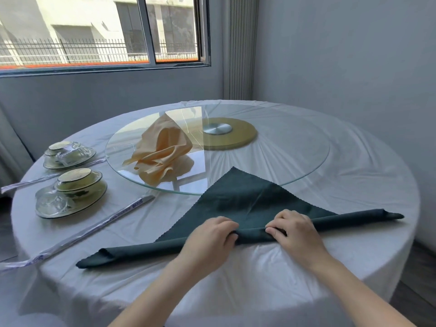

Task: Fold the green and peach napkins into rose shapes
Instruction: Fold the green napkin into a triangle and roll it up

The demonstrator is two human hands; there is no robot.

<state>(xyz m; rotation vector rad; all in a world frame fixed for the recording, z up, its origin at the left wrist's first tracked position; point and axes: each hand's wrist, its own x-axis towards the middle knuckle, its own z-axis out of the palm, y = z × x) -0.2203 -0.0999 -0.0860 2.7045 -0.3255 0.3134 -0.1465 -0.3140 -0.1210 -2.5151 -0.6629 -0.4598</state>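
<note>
The dark green napkin [245, 201] lies as a triangle on the white tablecloth, its long near edge rolled into a tube that runs from lower left to right. Its tip overlaps the glass turntable. My left hand [210, 237] and my right hand [295, 228] sit side by side at the middle of the roll, fingers curled over it and gripping it. The peach napkin [162, 152] lies crumpled in a loose heap on the left part of the glass turntable [283, 161], away from both hands.
Two wrapped place settings of stacked bowls and plates [73, 192] stand at the left. Wrapped chopsticks [94, 228] lie diagonally beside them. A gold disc with a metal hub [219, 133] sits under the glass. Walls close in behind and to the right of the round table [354, 185].
</note>
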